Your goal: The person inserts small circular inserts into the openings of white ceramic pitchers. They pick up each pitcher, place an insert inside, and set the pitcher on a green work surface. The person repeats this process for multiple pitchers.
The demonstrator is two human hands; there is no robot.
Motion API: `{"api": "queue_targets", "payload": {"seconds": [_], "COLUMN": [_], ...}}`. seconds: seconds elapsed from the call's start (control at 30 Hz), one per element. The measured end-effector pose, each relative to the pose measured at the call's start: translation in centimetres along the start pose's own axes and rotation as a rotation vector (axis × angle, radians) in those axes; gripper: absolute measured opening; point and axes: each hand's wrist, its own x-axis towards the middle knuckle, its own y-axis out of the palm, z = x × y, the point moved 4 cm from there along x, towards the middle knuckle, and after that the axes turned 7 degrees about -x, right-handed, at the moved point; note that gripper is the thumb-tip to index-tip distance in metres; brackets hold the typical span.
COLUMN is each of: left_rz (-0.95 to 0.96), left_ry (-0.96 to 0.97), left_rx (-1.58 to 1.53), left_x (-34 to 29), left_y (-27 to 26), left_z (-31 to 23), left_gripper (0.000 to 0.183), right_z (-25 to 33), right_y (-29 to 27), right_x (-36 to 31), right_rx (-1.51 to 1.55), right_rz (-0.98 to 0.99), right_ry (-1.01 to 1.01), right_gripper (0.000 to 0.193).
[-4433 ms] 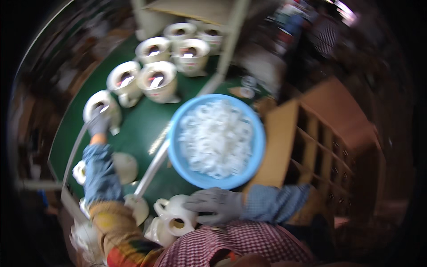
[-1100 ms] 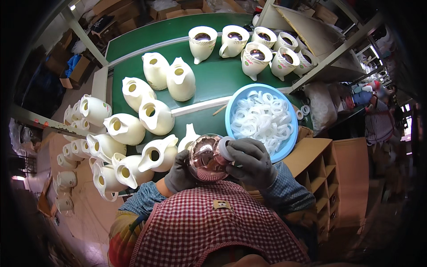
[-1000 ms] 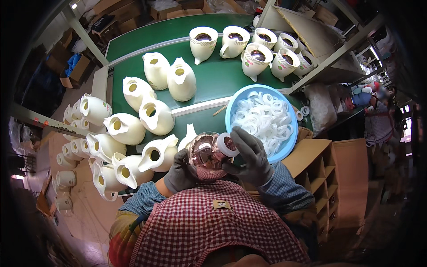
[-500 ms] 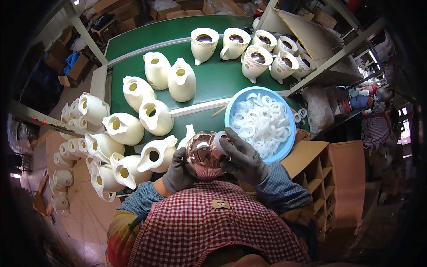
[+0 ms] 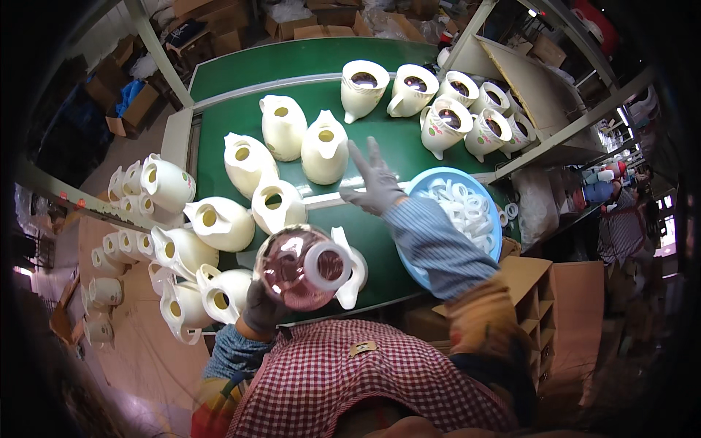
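Observation:
In my grey-gloved left hand (image 5: 261, 308) is a shiny, pinkish-silver glass flask liner (image 5: 285, 281), held low in front of my apron. Its mouth faces up and to the right, with a white plastic ring (image 5: 312, 257) around the neck. My right hand (image 5: 376, 182), also gloved, reaches over the bench with its fingers spread and nothing in them. Its fingertips are closest to a cream jug body (image 5: 323, 157) standing upright with an open top; whether they touch it I cannot tell. Another cream jug body (image 5: 354, 274) is partly hidden behind the liner.
Right of centre, a blue basin (image 5: 404, 257) holds many white rings (image 5: 467, 212), partly covered by my right forearm. Several more jug bodies (image 5: 223, 226) crowd the left. Upturned jugs (image 5: 365, 89) with dark liners inside stand far right on the green bench (image 5: 241, 69). A divided carton (image 5: 577, 321) sits at right.
My right hand has left the liner's neck and moved forward, opening its fingers. The liner now rests in my left hand alone, slightly further left. The whole view has shifted a little.

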Motion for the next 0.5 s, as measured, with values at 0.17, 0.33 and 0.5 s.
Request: {"api": "queue_targets", "payload": {"seconds": [0.17,0.33,0.5], "left_rz": [-0.006,0.030,0.033], "left_ry": [-0.005,-0.040,0.025], "left_rx": [0.014,0.038,0.082], "left_x": [-0.3,0.9,1.1], "left_y": [-0.9,-0.1,1.1], "left_z": [-0.8,-0.7,-1.6], "left_gripper": [0.085,0.087,0.090], "right_z": [2.6,-7.7,-7.9], "right_y": [6.1,11.1,-4.2], "right_x": [8.4,11.1,1.9], "right_rx": [-0.045,0.358,0.443], "right_rz": [0.166,-0.133,-0.376], "right_ry": [0.307,0.238,-0.034], "right_gripper": [0.091,0.047,0.024]}}
